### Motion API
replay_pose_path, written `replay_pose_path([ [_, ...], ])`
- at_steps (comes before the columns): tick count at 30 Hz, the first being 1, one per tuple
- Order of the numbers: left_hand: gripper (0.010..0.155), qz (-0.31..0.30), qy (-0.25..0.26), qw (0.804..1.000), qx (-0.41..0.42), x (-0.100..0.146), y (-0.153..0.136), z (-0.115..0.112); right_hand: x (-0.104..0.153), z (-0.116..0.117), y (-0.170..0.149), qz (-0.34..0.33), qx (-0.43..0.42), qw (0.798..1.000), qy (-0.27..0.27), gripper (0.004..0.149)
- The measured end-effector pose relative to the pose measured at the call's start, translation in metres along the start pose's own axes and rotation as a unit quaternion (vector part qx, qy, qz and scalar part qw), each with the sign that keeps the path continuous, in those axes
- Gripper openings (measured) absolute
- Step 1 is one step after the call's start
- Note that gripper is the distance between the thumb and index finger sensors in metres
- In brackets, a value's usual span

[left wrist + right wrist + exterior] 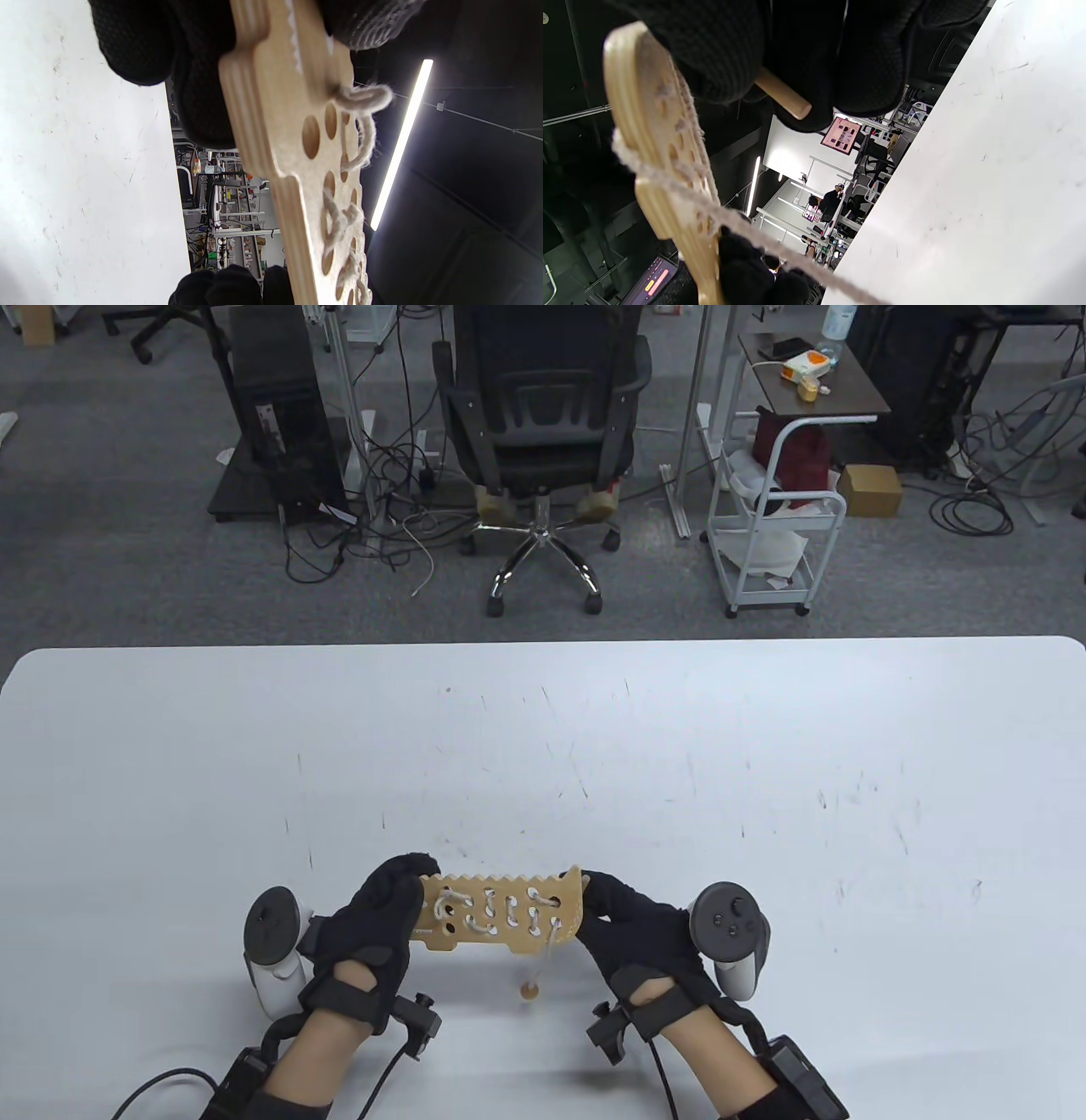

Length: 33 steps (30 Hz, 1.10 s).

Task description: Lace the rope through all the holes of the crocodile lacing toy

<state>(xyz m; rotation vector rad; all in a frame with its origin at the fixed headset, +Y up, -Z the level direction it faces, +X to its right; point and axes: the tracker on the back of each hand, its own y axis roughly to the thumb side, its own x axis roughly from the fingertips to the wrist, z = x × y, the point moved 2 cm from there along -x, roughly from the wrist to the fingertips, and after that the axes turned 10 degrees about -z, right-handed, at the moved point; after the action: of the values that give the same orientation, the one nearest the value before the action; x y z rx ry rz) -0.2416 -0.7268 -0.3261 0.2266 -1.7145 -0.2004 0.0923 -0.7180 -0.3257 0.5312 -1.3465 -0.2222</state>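
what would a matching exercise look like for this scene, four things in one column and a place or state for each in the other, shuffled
Things:
1. crocodile lacing toy
2. rope
3. wooden bead
4. office chair

Place or state:
A. hangs on the rope's loose end, below the toy
B. stands on the floor beyond the table's far edge
C. held off the table at both ends, left hand and right hand
D. laced through several of the toy's holes

Pairs: 1-C, 2-D, 3-A, 4-B
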Motion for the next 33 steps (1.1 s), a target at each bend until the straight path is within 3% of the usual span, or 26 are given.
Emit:
replay_pose_path([
  [27, 0.051, 0.020, 0.042, 0.999, -0.009, -0.003, -0.006, 0.021, -0.004, -0.052, -0.003, 0.010, 0.003, 0.995, -0.097, 0.041],
  [33, 0.051, 0.017, 0.040, 0.999, -0.012, -0.002, -0.005, 0.017, -0.003, -0.049, -0.004, 0.028, -0.005, 0.996, -0.084, 0.054],
])
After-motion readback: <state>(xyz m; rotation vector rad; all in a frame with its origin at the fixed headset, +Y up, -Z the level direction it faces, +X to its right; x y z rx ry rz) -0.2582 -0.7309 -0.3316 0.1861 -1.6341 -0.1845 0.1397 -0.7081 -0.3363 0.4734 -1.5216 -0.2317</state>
